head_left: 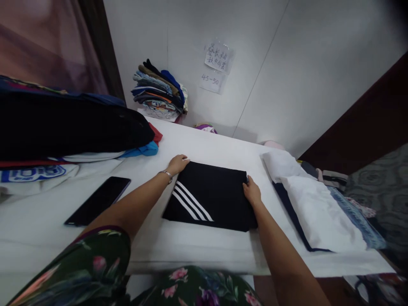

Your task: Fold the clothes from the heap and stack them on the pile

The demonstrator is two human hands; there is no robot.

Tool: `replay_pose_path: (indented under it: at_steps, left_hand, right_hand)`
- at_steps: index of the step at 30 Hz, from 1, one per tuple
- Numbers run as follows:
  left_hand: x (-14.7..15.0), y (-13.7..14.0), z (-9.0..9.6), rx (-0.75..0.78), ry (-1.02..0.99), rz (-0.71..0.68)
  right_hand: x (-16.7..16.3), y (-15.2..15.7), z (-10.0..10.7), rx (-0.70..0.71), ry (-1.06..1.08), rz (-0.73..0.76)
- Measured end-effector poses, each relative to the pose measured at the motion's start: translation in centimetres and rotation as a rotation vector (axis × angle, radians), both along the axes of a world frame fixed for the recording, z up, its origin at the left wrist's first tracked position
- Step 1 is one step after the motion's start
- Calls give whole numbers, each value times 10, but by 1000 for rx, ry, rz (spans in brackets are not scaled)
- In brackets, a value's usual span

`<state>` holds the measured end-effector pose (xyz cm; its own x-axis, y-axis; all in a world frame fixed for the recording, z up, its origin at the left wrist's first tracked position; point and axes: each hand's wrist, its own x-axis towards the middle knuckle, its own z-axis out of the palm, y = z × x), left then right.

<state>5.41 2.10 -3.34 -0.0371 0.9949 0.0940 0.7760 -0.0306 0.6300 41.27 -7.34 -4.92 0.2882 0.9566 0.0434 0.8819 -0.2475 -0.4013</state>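
A black garment (219, 193) with three white diagonal stripes lies folded into a flat rectangle on the white table in front of me. At its far left corner, my left hand (178, 164) has its fingers closed on the fabric edge; a bracelet circles that wrist. My right hand (252, 191) grips the right edge, thumb over the cloth and the other fingers partly hidden. Left of my left forearm lies a dark phone (98, 201), face up.
A large clothes heap (73, 127) covers the table's left side. White folded clothes (325, 212) lie on the right, over dark and blue ones. Near the wall stands a stack of folded clothes (159, 91). Handwritten paper notes (215, 66) hang on the wall.
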Motion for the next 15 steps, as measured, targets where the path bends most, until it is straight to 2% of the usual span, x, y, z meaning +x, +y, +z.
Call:
replay_pose_path:
  at_steps: [2,4,6,8,11,13,15]
  left_hand:
    - [-6,-15,7,14,-6,-8]
    - [-6,-38,9,57,0,-55]
    - [-2,-68,4,119,49,-173]
    - [5,-97,-5,149,143,-323]
    - [14,-128,-22,130,270,-432]
    - [18,-136,-28,134,305,-440]
    - [19,-136,-28,136,301,-437]
  right_hand:
    - [-2,-3,5,14,-65,28]
    - [-7,-9,11,91,-153,76]
    - [-15,-18,13,191,-224,157]
    - [-21,-30,11,229,-248,274]
    - [-26,-45,0,131,-221,406]
    - [-25,-50,-10,70,-197,418]
    - [-22,-51,-17,69,-173,409]
